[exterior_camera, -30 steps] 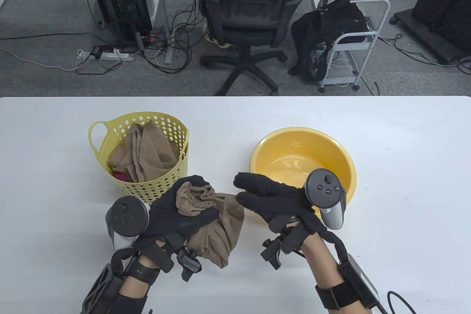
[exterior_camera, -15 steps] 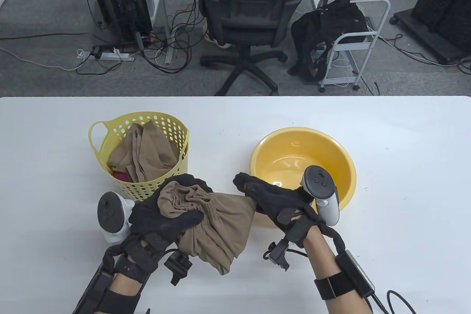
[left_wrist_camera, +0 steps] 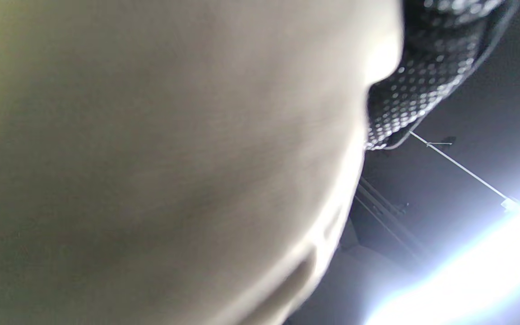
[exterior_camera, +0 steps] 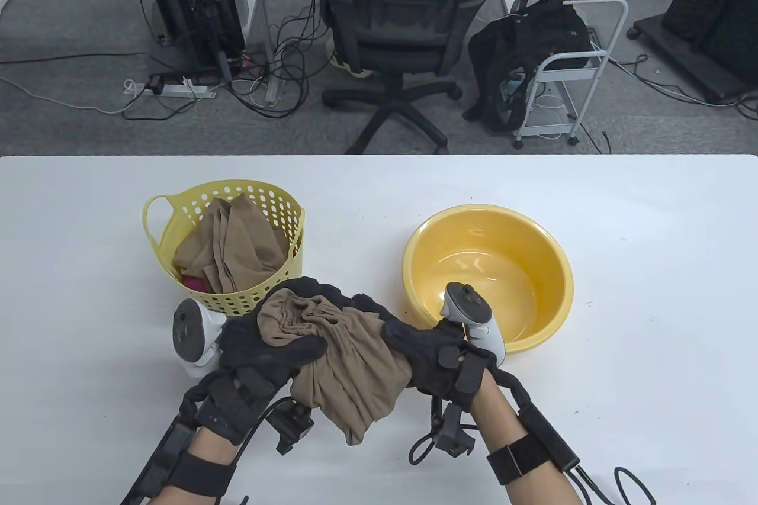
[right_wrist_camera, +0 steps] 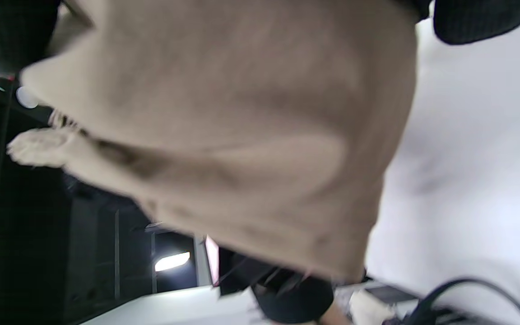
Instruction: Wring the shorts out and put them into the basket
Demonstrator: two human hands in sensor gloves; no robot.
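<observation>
Both hands grip the tan shorts (exterior_camera: 349, 363) between them: left hand (exterior_camera: 269, 339) curled round the waistband end, right hand (exterior_camera: 423, 351) clamped on the other side. Yellow basket (exterior_camera: 243, 301) just beyond left hand, basin (exterior_camera: 556, 286) beyond right.

Both hands wear black fabric sensor gloves: left hand (exterior_camera: 269, 345), right hand (exterior_camera: 423, 348). 1 grey-and-white tracker (exterior_camera: 190, 334) sits on the left hand, 1 on the right (exterior_camera: 472, 318). Black straps and rigid black brackets wrap both forearms. Black cables (exterior_camera: 628, 484) trail from the right forearm.
</observation>
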